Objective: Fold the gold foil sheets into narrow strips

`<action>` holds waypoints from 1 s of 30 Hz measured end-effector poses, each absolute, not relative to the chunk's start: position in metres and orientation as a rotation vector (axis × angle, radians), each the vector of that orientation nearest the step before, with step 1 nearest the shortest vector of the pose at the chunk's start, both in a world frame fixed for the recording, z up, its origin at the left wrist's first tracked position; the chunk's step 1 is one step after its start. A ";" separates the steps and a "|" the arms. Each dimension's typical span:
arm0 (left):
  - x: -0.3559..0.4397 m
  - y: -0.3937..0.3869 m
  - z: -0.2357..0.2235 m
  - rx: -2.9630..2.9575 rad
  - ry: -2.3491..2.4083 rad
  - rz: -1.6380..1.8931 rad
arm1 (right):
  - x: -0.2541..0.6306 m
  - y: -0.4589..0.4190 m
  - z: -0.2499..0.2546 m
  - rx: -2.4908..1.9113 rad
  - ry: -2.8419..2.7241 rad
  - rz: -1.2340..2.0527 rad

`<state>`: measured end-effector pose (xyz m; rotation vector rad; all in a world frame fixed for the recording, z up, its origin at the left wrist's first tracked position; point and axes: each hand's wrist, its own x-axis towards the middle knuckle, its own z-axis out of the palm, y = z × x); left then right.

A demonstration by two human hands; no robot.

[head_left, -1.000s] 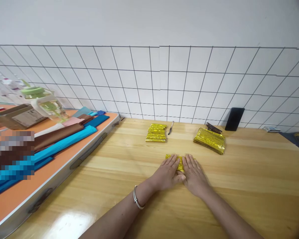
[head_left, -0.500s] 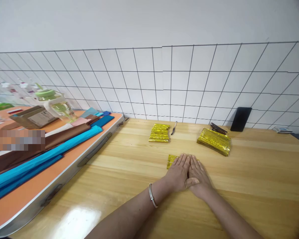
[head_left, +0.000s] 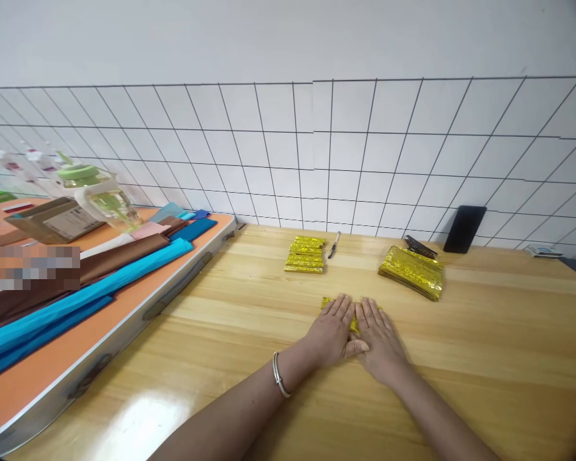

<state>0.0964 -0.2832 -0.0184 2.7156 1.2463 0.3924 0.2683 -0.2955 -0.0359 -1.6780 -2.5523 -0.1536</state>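
Note:
A shiny gold foil piece (head_left: 354, 324) lies flat on the wooden table, mostly covered by my two hands. My left hand (head_left: 335, 330) rests palm down on its left part, fingers stretched out. Beside it, my right hand (head_left: 377, 333) presses flat on the right part, fingers also straight. The thumbs come close together near the piece's lower edge. Behind the hands to the left is a row of overlapping folded gold foil strips (head_left: 304, 255). A thicker stack of gold foil sheets (head_left: 411, 273) lies to the right.
A pen (head_left: 335, 245) lies by the strips. Behind the stack are a dark clip-like object (head_left: 420, 246) and a black phone-like slab (head_left: 465, 229) against the tiled wall. At left, an orange-topped table (head_left: 125, 326) carries folded cloths (head_left: 139, 272), a cardboard box (head_left: 55, 221) and a green-lidded bottle (head_left: 103, 195).
My left hand has slid left over the foil, away from my right hand, so a strip of gold now shows between them. My right hand has hardly moved.

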 end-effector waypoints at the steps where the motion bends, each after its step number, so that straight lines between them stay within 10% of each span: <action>1: 0.093 -0.283 -0.019 2.729 1.254 0.377 | 0.268 -0.295 -0.035 -1.671 -2.555 -0.148; 30: 0.039 -0.260 -0.014 2.428 1.225 0.633 | 0.267 -0.292 -0.029 -1.672 -2.522 -0.071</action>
